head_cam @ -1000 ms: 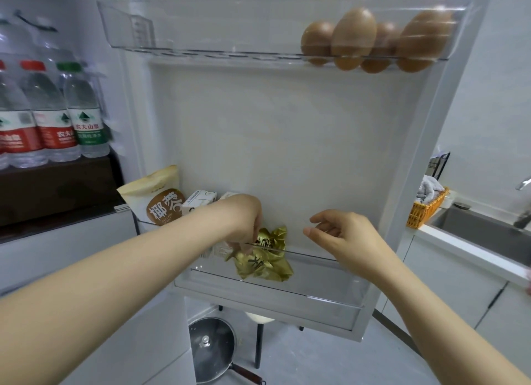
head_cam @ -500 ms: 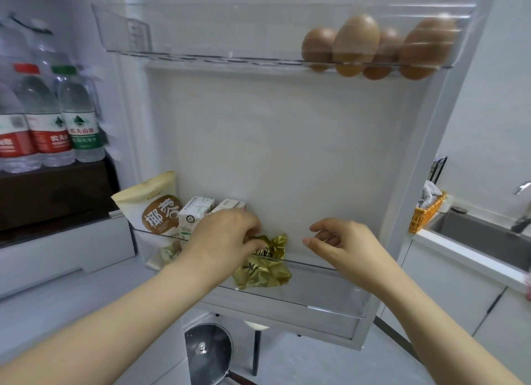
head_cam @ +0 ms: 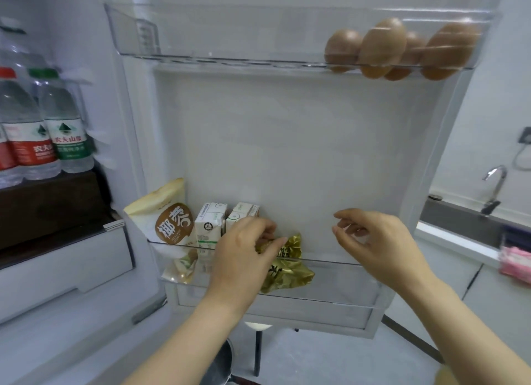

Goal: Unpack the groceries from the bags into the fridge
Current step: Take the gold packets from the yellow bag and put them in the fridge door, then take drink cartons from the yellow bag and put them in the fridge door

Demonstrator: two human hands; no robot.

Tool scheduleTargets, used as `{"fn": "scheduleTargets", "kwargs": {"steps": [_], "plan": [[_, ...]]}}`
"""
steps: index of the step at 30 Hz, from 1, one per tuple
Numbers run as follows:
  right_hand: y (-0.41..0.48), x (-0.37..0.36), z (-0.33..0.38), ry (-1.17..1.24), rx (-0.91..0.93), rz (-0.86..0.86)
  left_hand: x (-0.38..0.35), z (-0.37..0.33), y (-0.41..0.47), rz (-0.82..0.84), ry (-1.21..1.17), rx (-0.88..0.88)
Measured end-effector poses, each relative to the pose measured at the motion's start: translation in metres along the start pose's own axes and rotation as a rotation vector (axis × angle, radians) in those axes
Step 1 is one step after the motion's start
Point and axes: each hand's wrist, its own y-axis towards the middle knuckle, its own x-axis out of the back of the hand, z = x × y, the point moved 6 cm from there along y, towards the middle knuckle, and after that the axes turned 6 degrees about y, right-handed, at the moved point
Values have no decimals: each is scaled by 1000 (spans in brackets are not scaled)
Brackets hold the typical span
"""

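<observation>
In the head view, your left hand (head_cam: 244, 252) has lifted over the last second from deep in the lower door bin (head_cam: 330, 260) to its rim. Its fingers and thumb are still curled on the top edge of the gold packet (head_cam: 287, 269), which sits in the bin just under and right of that hand, with the milk cartons (head_cam: 209, 226) behind the knuckles. Your right hand (head_cam: 376, 241) hangs further right, loosely curled and holding nothing, much where it was; the packet looks placed, so letting go seems next.
</observation>
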Motion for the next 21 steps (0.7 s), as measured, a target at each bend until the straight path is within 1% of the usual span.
{"fn": "scheduleTargets", "kwargs": {"steps": [2, 6, 10, 14, 18, 21], "plan": [[-7, 5, 6, -39, -28, -44, 1, 2, -1, 20, -9, -14], [-37, 18, 26, -50, -104, -164, 8, 5, -6, 125, -81, -60], [-77, 29, 46, -76, -158, -204, 16, -6, -11, 172, -254, -57], [-120, 51, 51, -170, -243, -232, 5, -38, -23, 246, -383, -110], [-168, 90, 41, -236, -375, -268, -22, -87, -46, 357, -441, -225], [-210, 126, 29, -291, -484, -305, -47, -128, -68, 443, -527, -271]]}}
